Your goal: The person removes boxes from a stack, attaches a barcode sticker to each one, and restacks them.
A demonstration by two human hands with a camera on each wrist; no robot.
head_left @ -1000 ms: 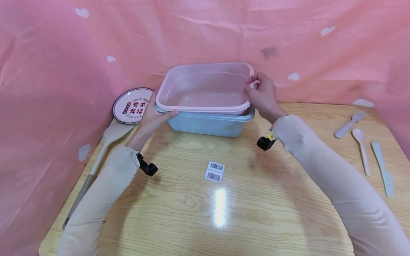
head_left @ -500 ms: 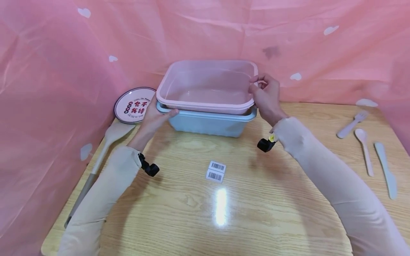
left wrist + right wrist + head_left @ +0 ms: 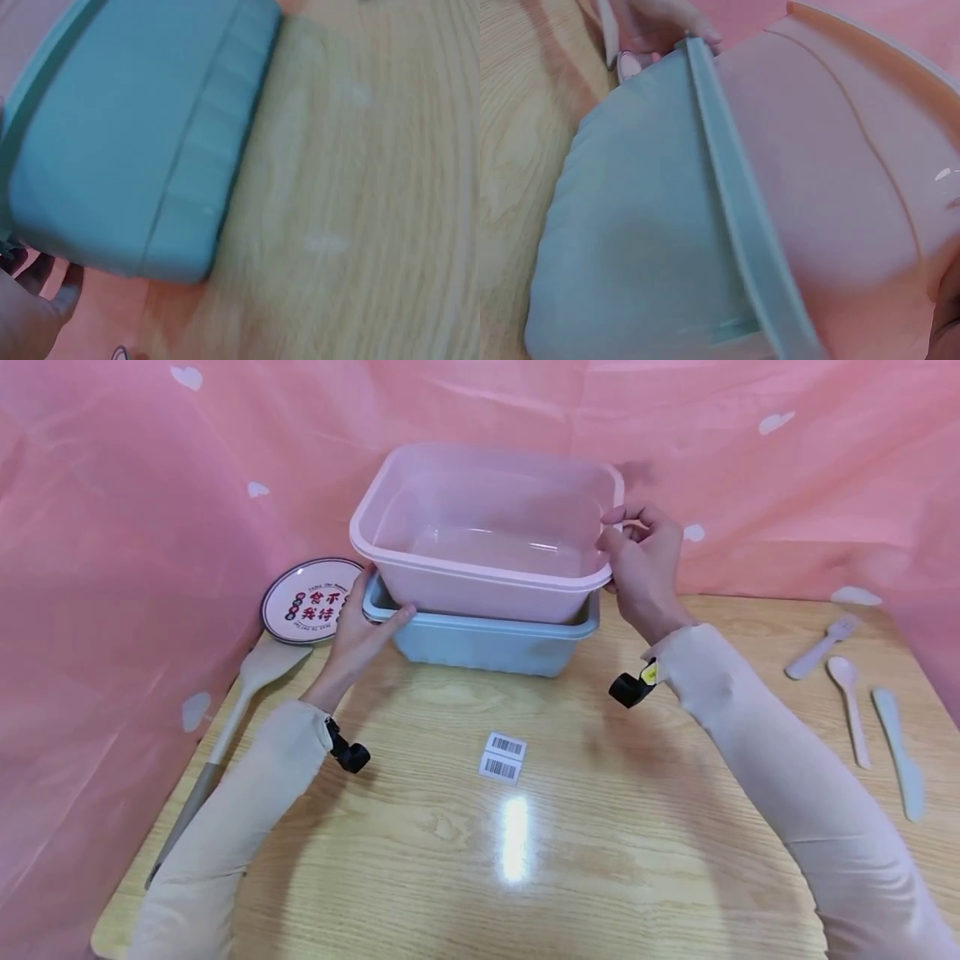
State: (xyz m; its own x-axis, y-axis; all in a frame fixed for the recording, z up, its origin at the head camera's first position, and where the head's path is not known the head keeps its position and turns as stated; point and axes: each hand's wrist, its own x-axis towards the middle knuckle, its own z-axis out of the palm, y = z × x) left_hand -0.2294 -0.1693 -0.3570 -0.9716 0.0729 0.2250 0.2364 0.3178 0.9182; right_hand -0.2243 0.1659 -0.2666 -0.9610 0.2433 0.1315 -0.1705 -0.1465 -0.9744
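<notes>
A: What is largest here?

B: The wooden table. It stretches under the left hand and the right hand.

A: And after it?

B: The pink tub. It is between the two hands, its lower part inside the other tub. Whether the bottoms touch, I cannot tell.

A: How would it handle?

B: I judge it to be thin plastic, light for its size. The rim should be rather stiff, the walls a little flexible. It is smooth, so it could slip, but it does not look fragile.

A: Where should one hold it?

B: On the turned-out rim, I think. The right hand pinches this rim at the right end. I see no clear grip at the left end, therefore the tub could tip or swing. Holding near the middle of each short side would be steadier.

A: And the blue tub?

B: It seems to be similar plastic. The left hand grips its left end at the rim, which should help if the walls stick together.

A: What is smaller?

B: The plate, just left of the left hand, and probably more breakable. Smallest is the barcode label, on the near side of both hands, between them.
</notes>
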